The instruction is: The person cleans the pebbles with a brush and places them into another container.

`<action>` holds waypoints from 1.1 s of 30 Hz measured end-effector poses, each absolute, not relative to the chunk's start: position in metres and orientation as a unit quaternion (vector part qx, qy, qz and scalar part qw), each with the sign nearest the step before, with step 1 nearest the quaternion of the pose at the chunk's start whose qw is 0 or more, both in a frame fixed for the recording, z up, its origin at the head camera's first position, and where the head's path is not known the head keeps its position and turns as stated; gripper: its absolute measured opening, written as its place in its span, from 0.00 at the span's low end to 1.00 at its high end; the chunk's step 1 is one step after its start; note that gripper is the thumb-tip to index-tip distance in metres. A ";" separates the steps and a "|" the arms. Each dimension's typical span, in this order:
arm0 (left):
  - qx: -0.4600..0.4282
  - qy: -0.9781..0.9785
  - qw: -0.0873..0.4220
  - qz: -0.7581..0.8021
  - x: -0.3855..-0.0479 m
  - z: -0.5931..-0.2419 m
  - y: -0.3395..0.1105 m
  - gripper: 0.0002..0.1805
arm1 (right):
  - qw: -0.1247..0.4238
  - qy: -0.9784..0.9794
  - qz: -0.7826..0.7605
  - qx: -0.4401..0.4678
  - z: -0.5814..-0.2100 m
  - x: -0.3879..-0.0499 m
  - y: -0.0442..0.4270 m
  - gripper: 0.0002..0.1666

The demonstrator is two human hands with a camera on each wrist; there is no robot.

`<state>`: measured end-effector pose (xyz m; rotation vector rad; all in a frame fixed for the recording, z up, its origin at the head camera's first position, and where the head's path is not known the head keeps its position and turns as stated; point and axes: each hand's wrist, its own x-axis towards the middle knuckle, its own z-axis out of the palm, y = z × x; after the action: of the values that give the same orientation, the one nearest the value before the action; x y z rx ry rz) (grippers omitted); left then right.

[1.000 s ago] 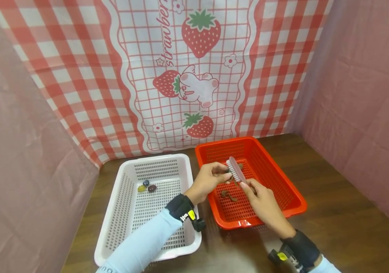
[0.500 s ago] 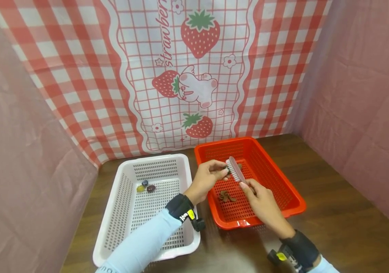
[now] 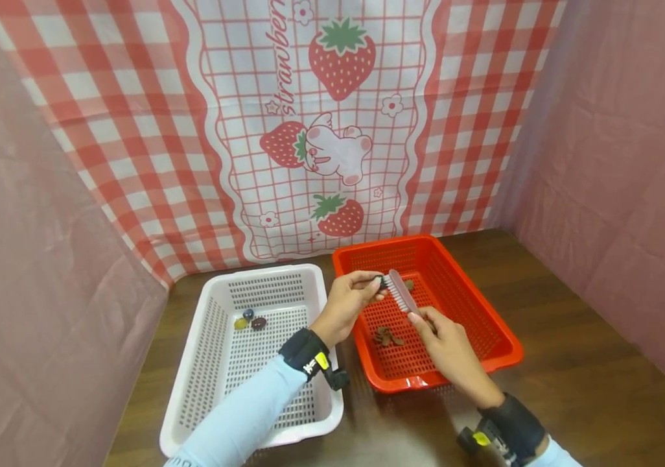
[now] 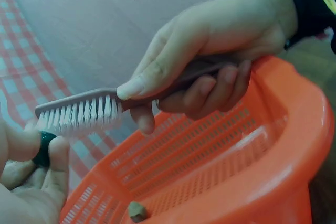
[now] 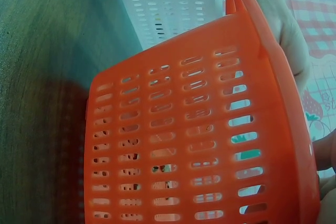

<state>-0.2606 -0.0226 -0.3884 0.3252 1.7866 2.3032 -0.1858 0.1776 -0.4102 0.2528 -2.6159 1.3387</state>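
Note:
My left hand (image 3: 345,305) pinches a small dark green glossy stone (image 4: 44,149) between thumb and fingers, above the left part of the red basket (image 3: 466,285). My right hand (image 3: 452,344) grips the handle of a pinkish-brown brush (image 3: 404,293). The white bristles (image 4: 79,115) face the green stone, and their far end lies at it; whether they touch cannot be told. Brown clumps (image 3: 387,336) lie on the basket floor below, and another small brownish lump (image 4: 137,211) sits farther back. In the right wrist view, the red basket's wall hides most of both hands.
To the left stands a white perforated basket (image 3: 323,421) holding a yellow stone (image 3: 241,323), a dark blue stone (image 3: 248,314) and a dark red stone (image 3: 259,323). Both baskets rest on a brown wooden table (image 3: 577,363). A strawberry-patterned cloth (image 3: 338,149) hangs behind, with pink cloth at both sides.
My left hand has shifted slightly left with the green stone, which now shows more clearly at the brush's far end. The right hand and brush have hardly moved.

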 end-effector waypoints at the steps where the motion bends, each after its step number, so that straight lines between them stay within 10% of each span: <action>1: 0.109 0.611 0.103 0.777 -0.261 -0.389 -0.023 0.14 | 0.096 -0.883 0.450 0.087 -0.410 -0.186 0.177 0.17; 33: 0.111 0.631 0.090 0.762 -0.259 -0.393 -0.024 0.13 | 0.094 -0.884 0.449 0.086 -0.409 -0.186 0.177 0.19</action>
<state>-0.2592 -0.0236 -0.3926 0.3312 1.8761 2.2666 -0.1856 0.1770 -0.4086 0.2559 -2.6222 1.3328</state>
